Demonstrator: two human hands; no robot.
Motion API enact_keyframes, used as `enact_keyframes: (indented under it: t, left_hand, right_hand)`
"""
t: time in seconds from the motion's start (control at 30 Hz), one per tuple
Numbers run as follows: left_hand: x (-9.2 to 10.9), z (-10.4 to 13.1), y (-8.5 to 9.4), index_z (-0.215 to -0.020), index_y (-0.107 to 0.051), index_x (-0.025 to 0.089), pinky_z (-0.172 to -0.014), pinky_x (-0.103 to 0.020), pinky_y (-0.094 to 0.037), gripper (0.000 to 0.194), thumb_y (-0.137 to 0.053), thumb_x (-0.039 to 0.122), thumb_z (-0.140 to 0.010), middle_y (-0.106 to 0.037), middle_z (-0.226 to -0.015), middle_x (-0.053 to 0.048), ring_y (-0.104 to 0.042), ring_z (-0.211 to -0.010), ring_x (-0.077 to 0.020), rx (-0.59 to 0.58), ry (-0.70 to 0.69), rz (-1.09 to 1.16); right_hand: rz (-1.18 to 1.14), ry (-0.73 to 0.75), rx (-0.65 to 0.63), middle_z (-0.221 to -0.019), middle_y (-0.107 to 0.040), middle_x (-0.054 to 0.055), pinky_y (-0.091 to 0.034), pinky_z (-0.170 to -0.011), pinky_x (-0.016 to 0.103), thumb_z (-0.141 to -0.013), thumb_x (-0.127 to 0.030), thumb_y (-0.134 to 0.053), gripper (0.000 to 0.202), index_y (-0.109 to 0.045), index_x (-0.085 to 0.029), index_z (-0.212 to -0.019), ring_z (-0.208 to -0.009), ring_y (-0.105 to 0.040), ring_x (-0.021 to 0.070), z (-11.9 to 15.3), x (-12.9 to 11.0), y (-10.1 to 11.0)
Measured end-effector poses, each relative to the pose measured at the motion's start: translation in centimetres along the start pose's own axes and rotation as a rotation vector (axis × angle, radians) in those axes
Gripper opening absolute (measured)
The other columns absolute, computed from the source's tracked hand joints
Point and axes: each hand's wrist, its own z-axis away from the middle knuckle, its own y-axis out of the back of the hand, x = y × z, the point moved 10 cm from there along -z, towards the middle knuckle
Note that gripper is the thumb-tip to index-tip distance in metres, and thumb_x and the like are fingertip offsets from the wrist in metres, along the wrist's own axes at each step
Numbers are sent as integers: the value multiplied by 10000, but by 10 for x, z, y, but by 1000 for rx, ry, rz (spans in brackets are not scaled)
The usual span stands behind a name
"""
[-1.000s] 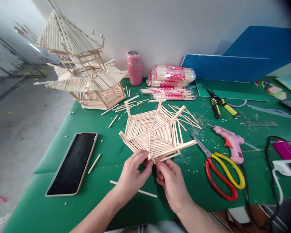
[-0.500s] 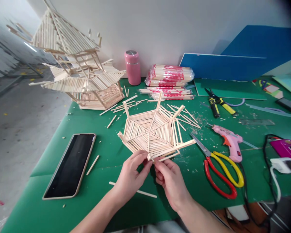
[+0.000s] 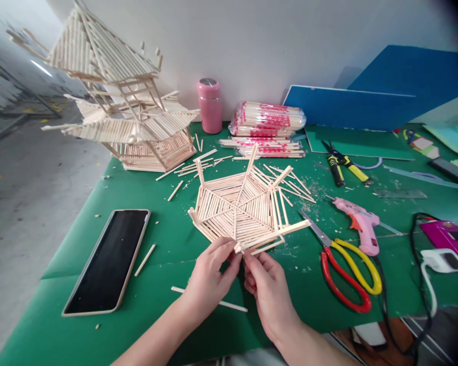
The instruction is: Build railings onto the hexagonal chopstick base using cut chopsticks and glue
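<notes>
A hexagonal frame of wooden sticks (image 3: 234,206) lies on the green table, with short posts standing up at its corners. At its near corner my left hand (image 3: 213,269) has thumb and fingers closed around the post end. Beside it my right hand (image 3: 267,284) pinches the end of a thin stick (image 3: 267,247) that runs along the near right edge of the frame. The fingertips of both hands nearly meet, and they hide the joint there. Under my left wrist a loose stick (image 3: 232,306) lies on the table.
A stick pagoda (image 3: 137,127) stands at the back left, near a pink flask (image 3: 209,107) and wrapped chopstick packs (image 3: 267,122). A phone (image 3: 109,262) lies left. To the right are scissors (image 3: 328,244), a pink glue gun (image 3: 361,223) with its cord, and pliers (image 3: 343,165).
The view has shifted slightly. Both hands stay at the near corner of the frame with almost the same grip.
</notes>
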Motion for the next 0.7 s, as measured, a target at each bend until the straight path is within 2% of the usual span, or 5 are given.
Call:
enact_keyframes:
  t: [0.33,0.7]
  left_hand:
    - [1,3,-1,-875,-548,152,-713,-204,-483,133,-493,58,-799,-597,-830,-51,-589,-774,-120,14,-61,-37]
    - [0,4,-3,-877,-551,173,-701,-239,-494,144,-489,73,-795,-603,-834,-52,-595,-772,-142,16,-33,-39]
  right_hand:
    - [-17,59,37,-483,-328,-90,-164,-419,208,-670,-448,-654,321,-509,-163,-638,-455,-219,52,3,-3,1]
    - [-8,89,34,-508,-341,-72,-184,-424,220,-692,-436,-645,282,-538,-178,-652,-480,-245,70,3,-5,1]
